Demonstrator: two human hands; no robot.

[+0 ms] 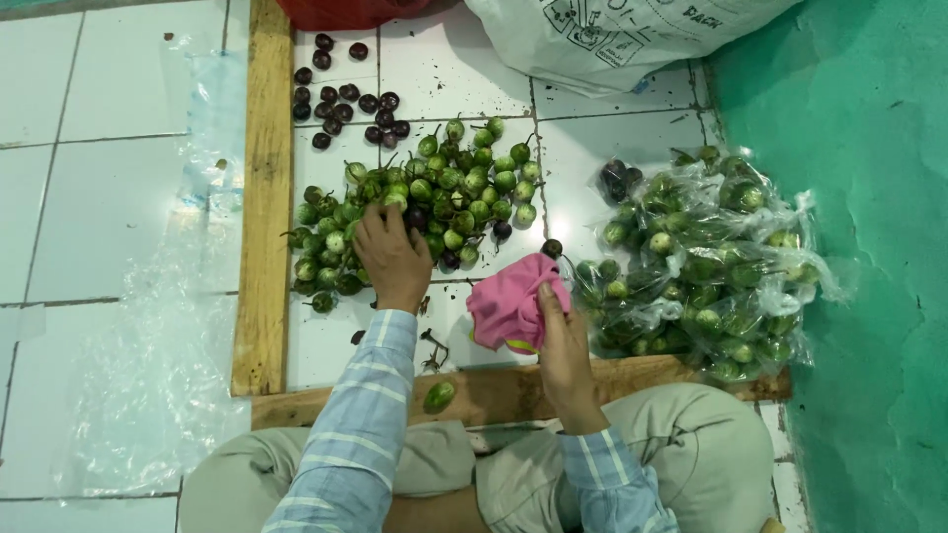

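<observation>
Left hand [391, 259] reaches into green eggplant pile [425, 202] on tiled floor [109, 197], fingers curled on fruit. Right hand [563, 345] clenches pink cloth [509, 301]. Advice: lift one fruit cleanly, avoid scattering neighbours, wipe all round.

Left fingertips [380, 219] buried among green eggplants [434, 192]; red basin [346, 12] and white sack [612, 35] cropped by top edge.
</observation>
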